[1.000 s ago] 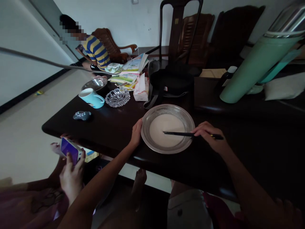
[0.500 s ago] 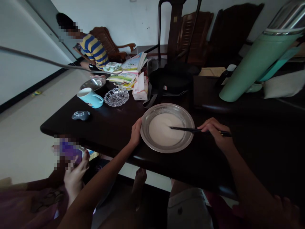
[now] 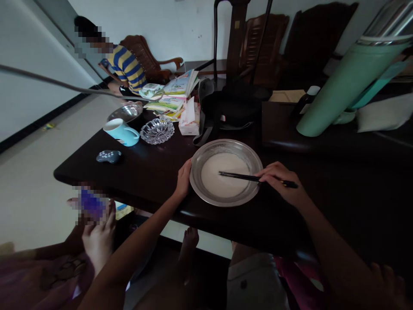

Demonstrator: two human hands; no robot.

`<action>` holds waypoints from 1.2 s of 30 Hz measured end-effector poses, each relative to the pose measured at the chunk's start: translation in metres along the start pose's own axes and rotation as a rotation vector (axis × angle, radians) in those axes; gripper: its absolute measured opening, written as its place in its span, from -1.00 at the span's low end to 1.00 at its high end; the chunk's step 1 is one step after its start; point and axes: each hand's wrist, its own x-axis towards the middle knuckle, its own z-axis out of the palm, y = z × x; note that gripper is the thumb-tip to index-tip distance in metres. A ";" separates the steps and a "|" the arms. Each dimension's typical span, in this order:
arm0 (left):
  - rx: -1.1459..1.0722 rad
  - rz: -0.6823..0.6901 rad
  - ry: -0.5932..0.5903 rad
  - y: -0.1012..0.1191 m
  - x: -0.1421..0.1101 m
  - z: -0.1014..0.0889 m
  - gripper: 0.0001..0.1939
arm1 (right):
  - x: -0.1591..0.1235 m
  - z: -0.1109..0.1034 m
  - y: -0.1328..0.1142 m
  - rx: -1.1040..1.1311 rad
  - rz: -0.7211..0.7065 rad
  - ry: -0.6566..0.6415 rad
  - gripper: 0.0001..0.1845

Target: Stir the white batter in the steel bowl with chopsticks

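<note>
A shallow metal bowl (image 3: 200,156) with a pale white batter (image 3: 222,181) sits near the front edge of the dark table (image 3: 151,168). My left hand (image 3: 183,179) is closed on the bowl's left rim, thumb on top. My right hand (image 3: 280,182) grips a pair of black chopsticks (image 3: 238,176) just right of the bowl. Their tips reach left into the batter.
A blue mug (image 3: 121,131), glass dish (image 3: 157,131), steel bowl (image 3: 126,113), small controller (image 3: 109,156), books (image 3: 174,92), tissue pack (image 3: 189,118) and black bag (image 3: 230,110) crowd the table's far side. A green flask (image 3: 342,88) leans at right. Another person's hand (image 3: 97,234) holds a phone at lower left. A person in stripes (image 3: 127,69) sits behind.
My right hand drew the chopsticks right, then pushed them left again through the batter. My left hand stayed on the rim. The other person's phone hand shifted slightly.
</note>
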 end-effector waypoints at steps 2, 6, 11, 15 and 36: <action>0.040 0.031 -0.074 0.024 0.026 0.069 -0.50 | 0.000 0.000 0.000 -0.014 0.019 0.058 -0.78; 0.043 0.048 -0.131 0.044 0.063 0.155 -0.64 | 0.000 -0.001 0.001 0.056 0.044 0.106 -0.63; 0.034 0.051 -0.125 0.036 0.066 0.152 -0.66 | 0.000 0.000 0.002 -0.010 0.008 0.039 -0.80; 0.003 0.049 -0.126 0.038 0.065 0.152 -0.60 | -0.001 -0.001 0.004 0.058 0.042 0.114 -0.65; -0.085 0.017 -0.102 0.049 0.062 0.159 -0.54 | -0.001 -0.001 0.003 0.081 0.006 0.070 -0.65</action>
